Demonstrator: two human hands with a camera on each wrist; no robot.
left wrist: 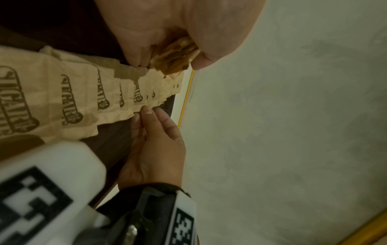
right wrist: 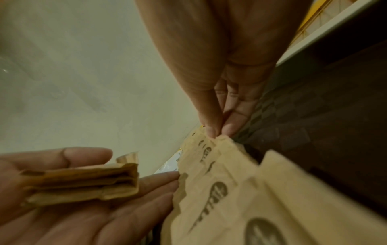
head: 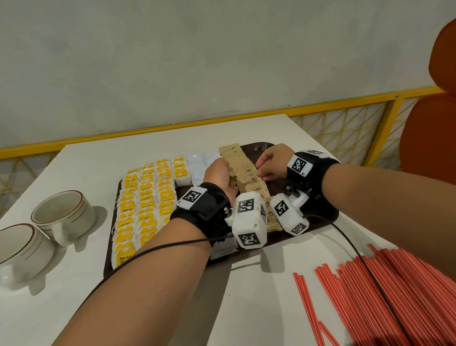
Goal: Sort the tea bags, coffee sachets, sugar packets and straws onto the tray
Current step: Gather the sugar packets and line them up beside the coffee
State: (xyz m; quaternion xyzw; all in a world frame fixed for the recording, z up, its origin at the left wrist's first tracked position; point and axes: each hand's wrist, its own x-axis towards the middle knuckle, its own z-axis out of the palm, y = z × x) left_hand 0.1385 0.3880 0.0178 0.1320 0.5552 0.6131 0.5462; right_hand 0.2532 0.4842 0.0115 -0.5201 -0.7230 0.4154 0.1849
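The left hand (head: pixel 220 173) is curled around a small stack of brown sugar packets (right wrist: pixel 83 182), held between thumb and fingers above the left edge of the packet row; in the right wrist view the stack lies across the fingers with the thumb (right wrist: pixel 83 155) over it. The right hand (head: pixel 272 163) pinches the edge of one packet in the row between thumb and fingertips (right wrist: pixel 213 129), its fingers drawn together at the tips.

The row of sugar packets (head: pixel 244 172) lies overlapped, running front to back near the middle of the dark brown tray (head: pixel 325 215). The tea bags (head: pixel 144 202), with yellow labels, fill the left part of the tray in rows. A block of white sachets (head: pixel 200 163) sits between the tea bags and the sugar row, at the far side.

The tray rests on the white bench (head: pixel 90 163). The red straws (head: pixel 399 296) lie in a pile on the bench, right of the tray and nearer the person. Two cups (head: pixel 41 233) stand on the bench left of the tray.
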